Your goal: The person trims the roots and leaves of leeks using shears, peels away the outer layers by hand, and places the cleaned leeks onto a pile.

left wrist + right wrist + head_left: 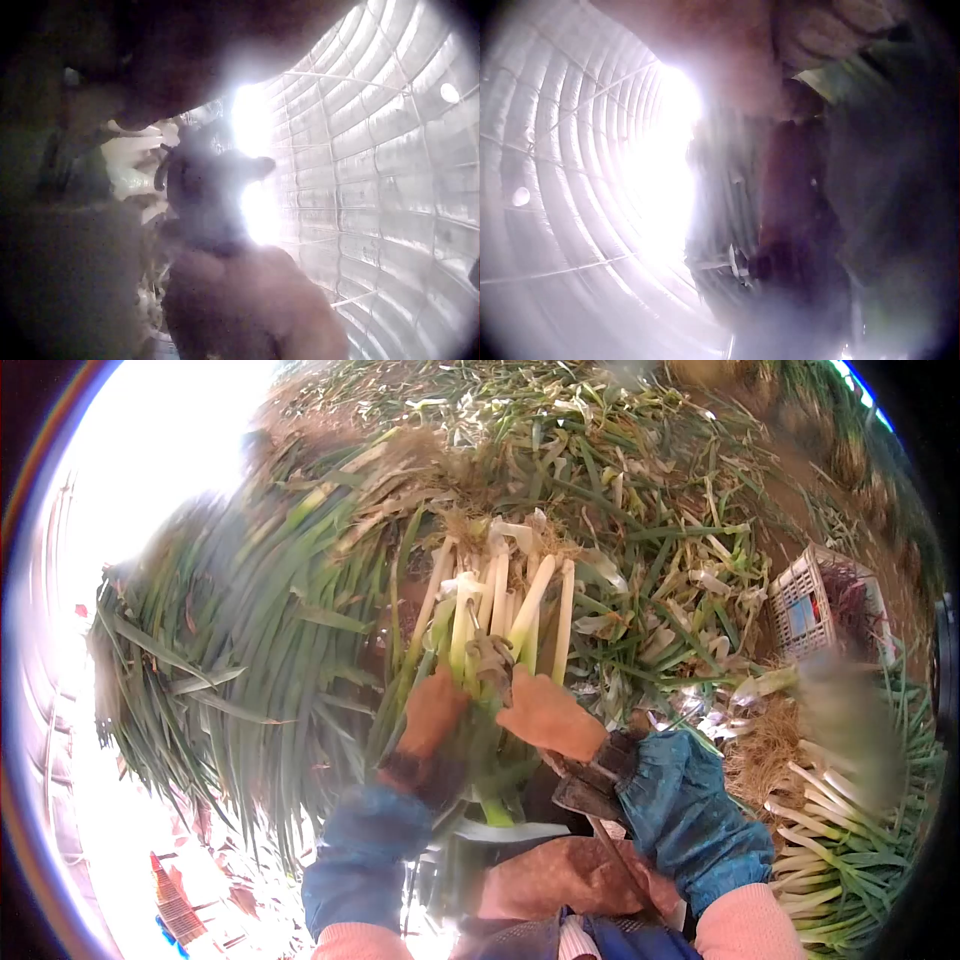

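Both hands wear orange gloves and work in the middle of the head view. Long green onions [533,600] with white shafts lie fanned out before them, roots pointing away. My left hand [435,710] grips the green part of the stalks on the left side. Beside it, my right hand [550,712] has its grey-stained fingers curled over the stalks. From these fingers juts a thin metal tool [473,616], its tip close to a white shaft; in the left wrist view it shows a hooked end [160,174]. The rest of the tool is hidden.
A large heap of uncleaned green onions [210,620] rises at left. Stripped leaves [660,510] cover the ground ahead. At right stands a plastic crate [803,610]; below it lies a pile of onions with white shafts [815,850]. Ribbed greenhouse sheeting [375,195] curves overhead.
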The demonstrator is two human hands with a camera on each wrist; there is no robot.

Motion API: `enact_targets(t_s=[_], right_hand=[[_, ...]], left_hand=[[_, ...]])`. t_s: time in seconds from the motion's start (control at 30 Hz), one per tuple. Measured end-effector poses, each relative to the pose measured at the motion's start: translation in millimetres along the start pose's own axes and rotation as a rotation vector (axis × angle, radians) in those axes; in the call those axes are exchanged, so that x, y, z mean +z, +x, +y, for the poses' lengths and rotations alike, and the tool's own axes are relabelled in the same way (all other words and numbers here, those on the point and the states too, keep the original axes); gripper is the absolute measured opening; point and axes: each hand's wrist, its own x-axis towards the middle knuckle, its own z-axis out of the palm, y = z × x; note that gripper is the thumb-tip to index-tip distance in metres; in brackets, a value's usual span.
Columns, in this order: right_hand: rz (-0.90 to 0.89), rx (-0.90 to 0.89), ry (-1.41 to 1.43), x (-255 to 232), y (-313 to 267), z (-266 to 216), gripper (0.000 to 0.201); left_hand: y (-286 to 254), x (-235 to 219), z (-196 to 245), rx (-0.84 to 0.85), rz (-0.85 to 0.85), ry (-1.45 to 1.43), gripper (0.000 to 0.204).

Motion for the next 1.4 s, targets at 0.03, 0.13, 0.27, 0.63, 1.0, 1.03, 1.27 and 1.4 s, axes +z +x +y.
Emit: enact_targets(t_s=[0.03,0.13,0.27,0.63,1.0,1.03,1.27,1.4], right_hand=[[0.003,-0.004,0.001,-0.9,6.6,1.4,0.035],[0.012,-0.004,-0.004,5.1,24.2,7.7,0.036],[0.03,0.012,0.011,14.1,39.3,12.7,0.038],[0.05,0.026,-0.065,8.8,-0.4,0.4,0.04],[0.115,0.119,-0.04,-1.6,32.1,14.4,0.049],[0.137,0.133,-0.045,-0.2,30.0,11.0,0.05],[0.241,0.159,-0.085,-11.7,30.7,25.9,0.044],[0.15,0.089,-0.047,-16.2,18.6,18.0,0.043]], left_hand=[[-8.6,-1.0,-1.4,0.011,-0.004,-0.006,0.039],[-42.2,-20.0,15.8,0.042,0.01,-0.043,0.038],[-66.5,-27.8,25.0,-0.105,-0.027,-0.052,0.039],[-72.8,-22.2,8.8,-0.027,-0.095,-0.225,0.052],[-88.4,-15.5,4.8,0.04,-0.065,-0.268,0.049],[-79.9,-10.7,1.7,0.053,-0.052,-0.251,0.048],[-18.2,-26.2,-17.9,0.621,0.055,0.131,0.044],[43.4,-133.9,-42.1,0.124,0.391,0.25,0.052]])
